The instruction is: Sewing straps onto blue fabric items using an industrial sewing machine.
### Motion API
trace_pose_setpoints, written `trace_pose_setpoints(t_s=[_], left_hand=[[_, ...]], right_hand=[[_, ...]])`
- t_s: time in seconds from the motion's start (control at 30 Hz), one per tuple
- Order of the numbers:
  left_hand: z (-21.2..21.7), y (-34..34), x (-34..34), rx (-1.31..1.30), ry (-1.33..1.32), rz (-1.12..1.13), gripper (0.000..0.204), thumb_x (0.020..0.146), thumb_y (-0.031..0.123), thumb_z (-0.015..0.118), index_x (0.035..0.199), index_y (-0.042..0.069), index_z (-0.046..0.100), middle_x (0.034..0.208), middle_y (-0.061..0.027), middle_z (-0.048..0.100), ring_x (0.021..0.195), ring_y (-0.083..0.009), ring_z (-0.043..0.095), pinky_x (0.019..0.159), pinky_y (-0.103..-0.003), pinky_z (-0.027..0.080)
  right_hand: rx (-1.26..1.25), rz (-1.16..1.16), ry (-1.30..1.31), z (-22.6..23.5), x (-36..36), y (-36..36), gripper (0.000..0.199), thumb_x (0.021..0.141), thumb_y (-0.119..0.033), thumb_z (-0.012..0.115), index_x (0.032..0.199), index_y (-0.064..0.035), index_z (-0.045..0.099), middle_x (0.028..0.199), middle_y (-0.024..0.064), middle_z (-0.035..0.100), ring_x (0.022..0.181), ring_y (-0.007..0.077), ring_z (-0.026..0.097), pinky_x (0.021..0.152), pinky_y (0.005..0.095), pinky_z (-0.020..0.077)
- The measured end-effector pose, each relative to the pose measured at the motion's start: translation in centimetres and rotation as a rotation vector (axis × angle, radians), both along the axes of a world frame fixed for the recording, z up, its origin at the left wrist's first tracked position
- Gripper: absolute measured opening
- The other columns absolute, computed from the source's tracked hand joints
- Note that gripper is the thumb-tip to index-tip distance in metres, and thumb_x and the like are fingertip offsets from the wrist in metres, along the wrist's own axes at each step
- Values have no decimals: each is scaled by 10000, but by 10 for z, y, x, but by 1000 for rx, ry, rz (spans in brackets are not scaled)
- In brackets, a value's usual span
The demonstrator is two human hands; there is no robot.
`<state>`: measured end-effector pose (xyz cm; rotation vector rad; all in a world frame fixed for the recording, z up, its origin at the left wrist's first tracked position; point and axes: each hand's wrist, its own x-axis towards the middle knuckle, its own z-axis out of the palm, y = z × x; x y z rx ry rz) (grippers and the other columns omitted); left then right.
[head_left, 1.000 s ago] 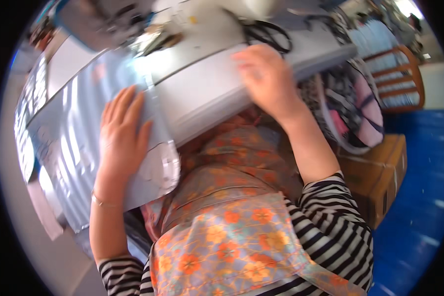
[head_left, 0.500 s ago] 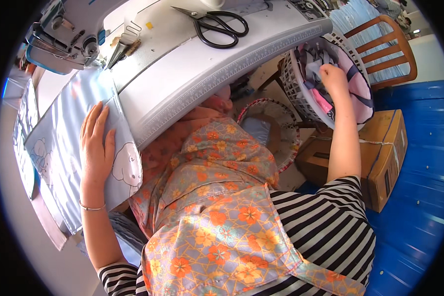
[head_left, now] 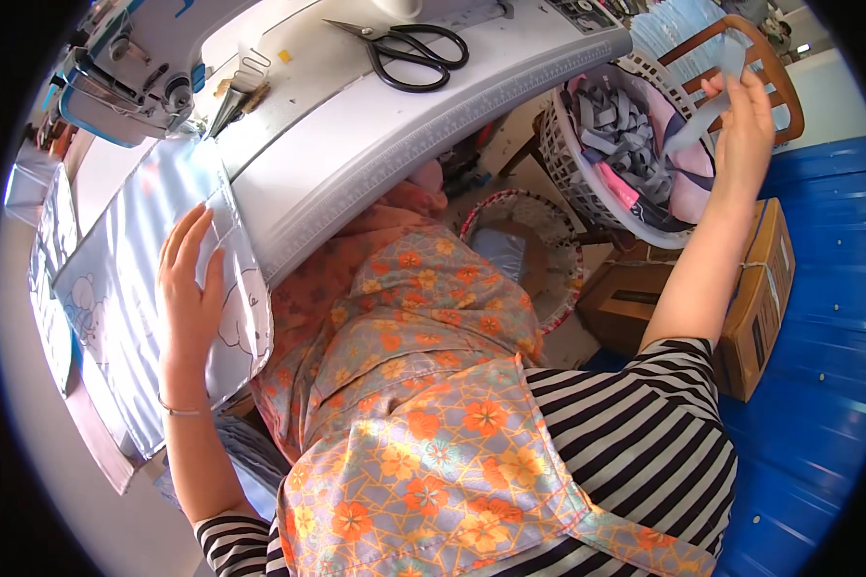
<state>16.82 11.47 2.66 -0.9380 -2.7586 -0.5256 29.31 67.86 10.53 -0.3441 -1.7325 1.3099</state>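
Observation:
My left hand (head_left: 191, 279) lies with fingers outstretched on a shiny pale blue fabric panel (head_left: 130, 255) printed with cartoon animals, at the sewing machine's (head_left: 130, 77) front. Up at the right, my right hand (head_left: 744, 115) pinches a grey fabric strip (head_left: 704, 123), held above the basket's right side. One end of the strip sticks up past my fingers; the other hangs toward the basket. A white plastic basket (head_left: 566, 159) with a pink lining holds a heap of similar grey strips (head_left: 625, 135) and a bright pink piece.
Black-handled scissors (head_left: 419, 58) lie on the white sewing table (head_left: 327, 135), which has a ruler strip (head_left: 433, 154) along its front edge. A round mesh basket (head_left: 573, 279) and a cardboard box (head_left: 765, 279) stand below. Behind the white basket is a wooden chair (head_left: 789, 87).
My right hand has risen out of the white basket and moved right, drawing out a grey fabric strip. My left hand stays on the fabric panel, almost unmoved.

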Motion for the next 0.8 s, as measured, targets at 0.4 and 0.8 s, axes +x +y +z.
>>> trace_pose_setpoints(t_s=[0.4,0.8], left_hand=[[82,23,49,348,-179,89,124,859,-49,656,960,12,692,841,-104,686,713,-192,630,674,-289,508],[39,-345,-15,220,286,1054,281,996,250,565,1022,12,711,764,-80,688,669,-152,647,649,-295,506]], right_hand=[[288,1085,-443,-9,-66,-240,107,852,11,710,944,-17,662,831,27,663,793,96,636,696,268,513],[376,1102,-617,-70,-191,-288,113,898,-123,671,943,-21,688,803,-42,610,736,52,522,667,207,419]])
